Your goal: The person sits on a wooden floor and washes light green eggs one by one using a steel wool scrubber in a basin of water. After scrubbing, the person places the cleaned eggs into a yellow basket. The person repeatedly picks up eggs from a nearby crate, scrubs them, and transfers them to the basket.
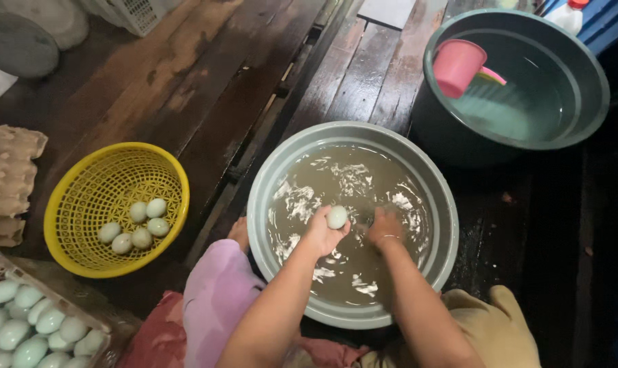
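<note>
Gripping 1 pale egg (336, 217) above the murky water of the grey basin (271, 178), the left hand (322, 232) is closed around it; the right hand (384, 228) lies just beside, fingers submerged, grip unclear.

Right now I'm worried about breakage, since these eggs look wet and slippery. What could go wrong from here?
1. The pale egg is pinched only by the left hand fingers over the grey basin of murky water; wet, it could slip and crack on the rim.
2. The right hand is in cloudy water, so anything below the surface is hidden and could be knocked.
3. The yellow plastic basket holds loose eggs that could knock together.
</note>
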